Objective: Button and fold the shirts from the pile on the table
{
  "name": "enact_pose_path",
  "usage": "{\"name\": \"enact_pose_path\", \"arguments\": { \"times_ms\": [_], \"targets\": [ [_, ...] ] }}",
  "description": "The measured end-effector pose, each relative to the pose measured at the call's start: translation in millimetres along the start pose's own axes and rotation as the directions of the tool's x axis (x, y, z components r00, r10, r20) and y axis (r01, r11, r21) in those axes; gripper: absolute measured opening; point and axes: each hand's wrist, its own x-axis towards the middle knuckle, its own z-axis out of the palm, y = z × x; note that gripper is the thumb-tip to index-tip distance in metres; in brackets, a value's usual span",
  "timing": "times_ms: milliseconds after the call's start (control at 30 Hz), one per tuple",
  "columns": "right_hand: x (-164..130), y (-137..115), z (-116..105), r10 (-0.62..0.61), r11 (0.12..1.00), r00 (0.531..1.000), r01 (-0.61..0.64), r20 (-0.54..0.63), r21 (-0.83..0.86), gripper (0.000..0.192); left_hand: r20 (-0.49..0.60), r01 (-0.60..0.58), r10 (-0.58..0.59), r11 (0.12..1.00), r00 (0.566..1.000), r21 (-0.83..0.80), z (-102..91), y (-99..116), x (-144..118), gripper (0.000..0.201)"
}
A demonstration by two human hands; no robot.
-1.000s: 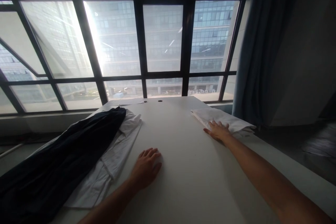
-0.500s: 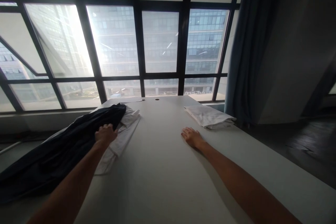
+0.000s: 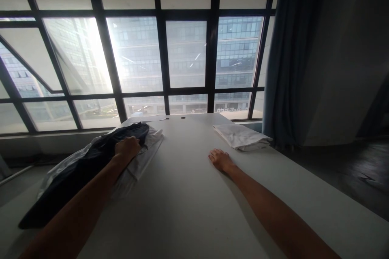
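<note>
On the left of the white table, my left hand is closed on a dark navy garment, its fingertips hidden in the cloth. The garment lies long and rumpled, and its kind is unclear. White clothing sticks out from under it on both sides. My right hand rests on the table with its fingers apart and nothing in it. Just beyond that hand lies a folded white cloth.
The white table stretches away toward a large dark-framed window. Two small dark holes show near its far edge. A blue curtain hangs at the right, beside the table's far right side.
My left hand has closed on the dark garment, whose near end has shifted to the right, baring more white cloth at the left. My right hand has hardly moved. The view has tilted slightly upward.
</note>
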Motion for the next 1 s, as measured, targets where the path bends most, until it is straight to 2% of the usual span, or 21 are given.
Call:
{"name": "enact_pose_path", "arguments": {
  "times_ms": [33, 133, 233, 333, 433, 533, 633, 700, 733, 767, 800, 833, 867, 900, 933, 967, 1000],
  "targets": [
    [-0.1, 0.0, -0.4, 0.0, 1.0, 1.0, 0.0, -0.004, -0.002, 0.043, 0.005, -0.018, 0.018, 0.999, 1.0, 0.034, 3.7, 23.4, -4.0, 0.025],
    [-2.4, -0.5, -2.4, -0.016, 1.0, 0.999, 0.017, -0.038, 0.013, 0.042, 0.158, -0.159, 0.171, 0.984, 0.973, -0.086, 29.5, 91.0, -19.3, 0.032],
    [-8.7, -3.5, -5.3, -0.092, 0.992, 0.991, 0.1, -0.092, 0.081, 0.039, 0.215, -0.221, 0.269, 0.95, 0.939, -0.222, 67.6, 138.8, -33.9, 0.031],
    [-15.0, -11.5, -7.4, -0.194, 0.926, 0.973, 0.223, -0.123, 0.304, 0.038, 0.228, -0.251, 0.37, 0.871, 0.901, -0.422, 102.3, 161.6, -46.2, 0.026],
    [-16.2, -24.3, -6.1, -0.227, 0.734, 0.968, 0.244, -0.109, 0.634, 0.045, 0.252, -0.301, 0.479, 0.801, 0.841, -0.518, 123.9, 165.6, -59.0, 0.022],
    [-13.8, -37.1, -2.0, -0.199, 0.582, 0.978, 0.167, -0.059, 0.796, 0.047, 0.312, -0.369, 0.625, 0.718, 0.715, -0.59, 130.8, 161.1, -76.9, 0.019],
    [-13.2, -43.4, 0.9, -0.154, 0.553, 0.986, 0.134, -0.057, 0.822, 0.051, 0.385, -0.428, 0.752, 0.635, 0.535, -0.643, 126.1, 159.4, -100.3, 0.021],
    [-13.6, -42.2, 0.1, -0.135, 0.537, 0.99, 0.1, -0.031, 0.838, 0.055, 0.437, -0.413, 0.803, 0.587, 0.406, -0.696, 118.3, 162.4, -113.5, 0.026],
    [-13.5, -39.9, -1.4, -0.136, 0.529, 0.991, 0.082, -0.011, 0.845, 0.056, 0.46, -0.377, 0.814, 0.575, 0.355, -0.727, 113.4, 164.4, -117.4, 0.029],
    [-13.0, -36.5, -3.7, -0.131, 0.526, 0.991, 0.066, 0.004, 0.848, 0.055, 0.476, -0.331, 0.816, 0.572, 0.329, -0.751, 108.0, 166.0, -118.6, 0.032],
    [-11.9, -32.2, -6.7, -0.111, 0.529, 0.994, 0.05, 0.01, 0.847, 0.051, 0.482, -0.288, 0.806, 0.578, 0.343, -0.763, 102.3, 166.5, -116.8, 0.037],
    [-10.3, -27.0, -10.3, -0.071, 0.538, 0.997, 0.034, 0.005, 0.842, 0.047, 0.468, -0.27, 0.783, 0.595, 0.41, -0.757, 96.7, 165.0, -111.9, 0.041],
    [-8.4, -21.0, -14.3, -0.016, 0.554, 1.0, 0.018, -0.011, 0.832, 0.042, 0.432, -0.285, 0.739, 0.625, 0.517, -0.727, 91.5, 161.1, -104.5, 0.043],
    [-6.3, -14.2, -18.7, 0.049, 0.577, 0.998, 0.005, -0.04, 0.817, 0.039, 0.365, -0.324, 0.671, 0.674, 0.645, -0.664, 87.1, 154.3, -95.1, 0.044],
    [-4.3, -6.8, -23.2, 0.116, 0.604, 0.99, -0.007, -0.079, 0.797, 0.037, 0.262, -0.375, 0.58, 0.747, 0.771, -0.549, 83.9, 144.6, -84.6, 0.043],
    [-2.6, 1.1, -27.6, 0.181, 0.634, 0.976, -0.023, -0.119, 0.773, 0.035, 0.18, -0.407, 0.505, 0.822, 0.844, -0.397, 82.3, 132.3, -74.1, 0.04],
    [-1.3, 9.3, -31.6, 0.244, 0.661, 0.957, -0.047, -0.155, 0.749, 0.033, 0.108, -0.397, 0.43, 0.887, 0.896, -0.236, 82.5, 118.1, -64.4, 0.042]
  ]
}}
